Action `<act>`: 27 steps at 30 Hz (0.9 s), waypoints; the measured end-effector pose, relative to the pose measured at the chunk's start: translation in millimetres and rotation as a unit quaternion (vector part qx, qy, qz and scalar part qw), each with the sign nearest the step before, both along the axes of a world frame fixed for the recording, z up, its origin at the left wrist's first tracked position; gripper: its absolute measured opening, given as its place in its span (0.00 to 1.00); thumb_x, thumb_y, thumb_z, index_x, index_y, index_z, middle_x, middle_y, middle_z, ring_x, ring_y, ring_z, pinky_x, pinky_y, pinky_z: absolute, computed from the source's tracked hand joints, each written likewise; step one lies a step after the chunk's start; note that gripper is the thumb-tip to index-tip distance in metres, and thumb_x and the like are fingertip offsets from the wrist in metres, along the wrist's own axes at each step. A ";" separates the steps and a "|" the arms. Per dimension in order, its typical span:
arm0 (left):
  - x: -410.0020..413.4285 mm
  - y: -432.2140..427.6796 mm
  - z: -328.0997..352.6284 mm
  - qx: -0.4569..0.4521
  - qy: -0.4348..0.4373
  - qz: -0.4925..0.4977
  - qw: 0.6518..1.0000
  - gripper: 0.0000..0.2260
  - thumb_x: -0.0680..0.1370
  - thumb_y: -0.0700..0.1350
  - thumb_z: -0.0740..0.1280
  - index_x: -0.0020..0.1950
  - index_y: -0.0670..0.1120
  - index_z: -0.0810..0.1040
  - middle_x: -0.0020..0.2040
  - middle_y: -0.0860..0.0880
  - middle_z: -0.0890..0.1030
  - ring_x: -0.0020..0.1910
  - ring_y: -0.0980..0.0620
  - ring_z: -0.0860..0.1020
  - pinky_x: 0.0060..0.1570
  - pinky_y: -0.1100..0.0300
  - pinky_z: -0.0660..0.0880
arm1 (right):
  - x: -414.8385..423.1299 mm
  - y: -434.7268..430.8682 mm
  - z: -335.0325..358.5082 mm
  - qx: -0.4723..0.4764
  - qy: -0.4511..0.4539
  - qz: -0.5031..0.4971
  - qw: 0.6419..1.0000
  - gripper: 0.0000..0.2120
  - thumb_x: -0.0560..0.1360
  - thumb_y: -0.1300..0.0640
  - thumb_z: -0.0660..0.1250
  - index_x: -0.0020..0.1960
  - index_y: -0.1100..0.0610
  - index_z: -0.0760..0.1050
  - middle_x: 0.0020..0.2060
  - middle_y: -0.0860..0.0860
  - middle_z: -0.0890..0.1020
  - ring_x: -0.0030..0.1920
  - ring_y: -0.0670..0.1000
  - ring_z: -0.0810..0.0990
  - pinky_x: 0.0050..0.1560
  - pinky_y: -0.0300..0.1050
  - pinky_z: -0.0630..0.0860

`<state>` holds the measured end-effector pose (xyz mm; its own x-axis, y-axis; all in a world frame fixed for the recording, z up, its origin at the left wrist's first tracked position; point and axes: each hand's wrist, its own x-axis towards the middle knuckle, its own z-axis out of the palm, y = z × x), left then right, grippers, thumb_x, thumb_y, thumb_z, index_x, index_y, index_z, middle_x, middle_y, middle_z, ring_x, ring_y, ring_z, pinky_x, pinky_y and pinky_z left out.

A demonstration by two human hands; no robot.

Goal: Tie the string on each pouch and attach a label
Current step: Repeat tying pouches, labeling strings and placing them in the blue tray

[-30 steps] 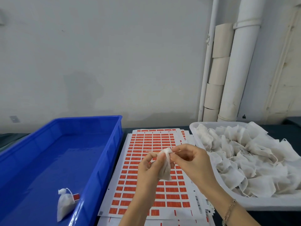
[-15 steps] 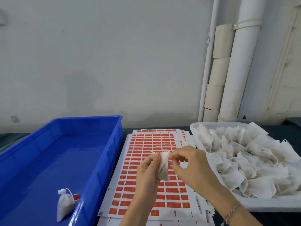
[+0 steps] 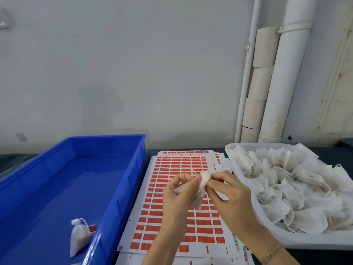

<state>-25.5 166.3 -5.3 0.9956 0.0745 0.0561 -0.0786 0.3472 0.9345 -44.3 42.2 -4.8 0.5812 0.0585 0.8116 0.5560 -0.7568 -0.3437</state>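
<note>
**Item: white pouch, tying in hand**

Pouch point(image 3: 199, 197) is held above the label sheets point(image 3: 177, 163). Left hand point(image 3: 177, 196) pinches its body, likely as an anchor. Right hand point(image 3: 227, 192) pinches the gathered neck, string point(image 3: 192, 170) trailing. Finished pouch point(image 3: 78, 238) lies in the blue bin point(image 3: 122, 197); untied pouches point(image 3: 286, 184) fill the white tray point(image 3: 286, 243).

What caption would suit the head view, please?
Left hand and right hand pinch a pouch over label sheets, between a blue bin and a pouch tray.

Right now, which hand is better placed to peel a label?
Probably the right hand: it only pinches the pouch top, while the left hand grips its body, both above the labels.
</note>
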 end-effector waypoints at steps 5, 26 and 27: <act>-3.0 0.9 1.6 0.036 -0.046 0.012 0.998 0.09 0.62 0.54 0.74 0.41 0.56 0.84 0.42 0.59 0.83 0.45 0.58 0.82 0.34 0.68 0.77 | 0.1 -0.6 -0.8 -0.005 -0.014 0.003 1.000 0.12 0.66 0.60 0.72 0.48 0.62 0.83 0.44 0.55 0.84 0.45 0.46 0.79 0.47 0.37 0.79; -0.1 4.9 0.7 0.238 -0.030 0.036 0.970 0.07 0.73 0.48 0.73 0.38 0.55 0.77 0.38 0.60 0.78 0.38 0.56 0.79 0.26 0.75 0.70 | 5.3 -1.0 -2.7 -0.028 0.023 -0.051 0.998 0.12 0.62 0.63 0.77 0.45 0.61 0.83 0.42 0.55 0.84 0.42 0.52 0.83 0.47 0.41 0.76; -0.4 4.7 0.2 0.233 -0.030 0.040 0.971 0.06 0.73 0.48 0.73 0.38 0.55 0.77 0.38 0.61 0.78 0.38 0.57 0.79 0.26 0.75 0.70 | 5.5 -0.6 -2.5 -0.030 0.026 -0.057 0.998 0.12 0.61 0.63 0.78 0.45 0.61 0.83 0.42 0.55 0.84 0.42 0.53 0.83 0.47 0.41 0.76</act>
